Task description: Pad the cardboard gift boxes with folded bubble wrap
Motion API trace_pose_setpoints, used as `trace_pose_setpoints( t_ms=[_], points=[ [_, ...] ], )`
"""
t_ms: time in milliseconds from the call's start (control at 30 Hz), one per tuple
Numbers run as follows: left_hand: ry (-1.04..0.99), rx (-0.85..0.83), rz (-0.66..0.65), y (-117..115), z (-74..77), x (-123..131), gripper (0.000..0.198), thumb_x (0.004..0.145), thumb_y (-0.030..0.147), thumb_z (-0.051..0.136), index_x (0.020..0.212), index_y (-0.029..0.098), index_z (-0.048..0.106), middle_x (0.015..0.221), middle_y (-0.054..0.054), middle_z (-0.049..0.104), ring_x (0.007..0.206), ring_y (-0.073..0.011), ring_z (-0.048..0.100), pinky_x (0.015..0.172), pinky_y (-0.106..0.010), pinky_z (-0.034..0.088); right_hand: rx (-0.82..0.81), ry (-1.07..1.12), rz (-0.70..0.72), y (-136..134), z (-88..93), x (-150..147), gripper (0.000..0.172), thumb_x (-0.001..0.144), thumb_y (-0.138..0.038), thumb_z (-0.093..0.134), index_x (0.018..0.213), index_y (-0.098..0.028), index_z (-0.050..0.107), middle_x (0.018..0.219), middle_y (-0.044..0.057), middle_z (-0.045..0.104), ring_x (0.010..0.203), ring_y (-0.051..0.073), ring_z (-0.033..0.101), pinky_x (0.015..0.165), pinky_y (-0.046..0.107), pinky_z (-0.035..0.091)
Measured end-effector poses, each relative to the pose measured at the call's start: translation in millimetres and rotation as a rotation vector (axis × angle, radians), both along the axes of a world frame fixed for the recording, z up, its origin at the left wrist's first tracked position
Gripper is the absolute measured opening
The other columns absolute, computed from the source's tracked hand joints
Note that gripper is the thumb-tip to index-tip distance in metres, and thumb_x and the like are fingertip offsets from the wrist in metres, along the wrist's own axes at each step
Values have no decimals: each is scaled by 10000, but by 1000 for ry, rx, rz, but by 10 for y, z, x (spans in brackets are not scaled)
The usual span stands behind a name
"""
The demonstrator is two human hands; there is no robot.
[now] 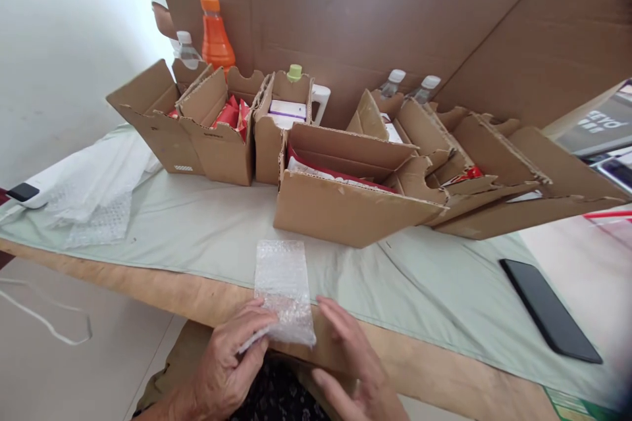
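A strip of clear bubble wrap [280,270] lies on the pale green cloth and reaches over the wooden table edge toward me. My left hand [232,355] pinches its near, folded end between thumb and fingers. Whether anything sits inside that fold I cannot make out. Just right of the wrap is my right hand [350,362], its thumb and fingers apart with nothing between them.
Several open cardboard boxes [340,210] with packets inside stand across the back. More bubble wrap [103,204] is heaped at the left. A black phone [548,309] lies at the right. An orange bottle [216,39] stands behind the boxes, near a large cardboard panel [375,20].
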State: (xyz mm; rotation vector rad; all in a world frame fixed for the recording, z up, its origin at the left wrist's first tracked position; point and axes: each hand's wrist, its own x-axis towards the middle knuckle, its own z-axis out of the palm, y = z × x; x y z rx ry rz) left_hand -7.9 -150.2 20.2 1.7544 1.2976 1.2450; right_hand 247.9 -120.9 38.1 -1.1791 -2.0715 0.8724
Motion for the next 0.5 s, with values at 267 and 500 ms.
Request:
trace_pose_setpoints(
  t_ms=[267, 500],
  points=[
    [193, -3, 304, 94, 56, 39, 441, 922, 198, 665, 1359, 254, 679, 1080, -88, 778, 947, -270, 720, 876, -400, 565, 59, -18, -274, 171, -214, -551, 375, 998, -299, 608, 1353, -185, 643, 934, 68, 763, 783, 194, 735, 756, 333, 649],
    [492, 75, 207, 283, 56, -40, 573, 971, 151, 592, 1527, 177, 453, 794, 1, 628, 778, -224, 589, 828, -409, 500, 468, -194, -118, 69, 16, -371, 405, 957, -128, 606, 1356, -199, 605, 1285, 156, 679, 1208, 286, 645, 954, 468, 575]
  ],
)
